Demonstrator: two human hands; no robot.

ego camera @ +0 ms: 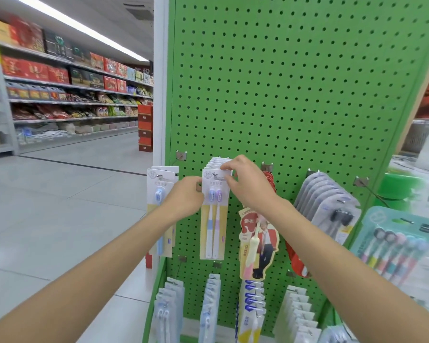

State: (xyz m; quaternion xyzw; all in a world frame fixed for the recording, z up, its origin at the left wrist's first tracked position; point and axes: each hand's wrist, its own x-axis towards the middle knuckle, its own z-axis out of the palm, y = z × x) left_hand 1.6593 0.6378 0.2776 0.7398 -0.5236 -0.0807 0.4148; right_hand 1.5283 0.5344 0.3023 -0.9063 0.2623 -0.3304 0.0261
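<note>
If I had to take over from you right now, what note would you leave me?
Left hand: grips the left edge of the front toothbrush pack.
Right hand: pinches its top, by the hook.
Pack: hangs on that hook on the green pegboard, in front of matching packs.
Done: pack is on the hook.
Left: probably slide it along the hook, then let go; which way, I can't tell.

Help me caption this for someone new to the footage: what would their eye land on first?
The tall green pegboard fills the middle and right of the view. At its row of hooks the left hand holds the side and the right hand pinches the top of a two-toothbrush pack, frontmost of a stack. Just right of it hangs a cut-out card showing a figure in a red jacket.
</note>
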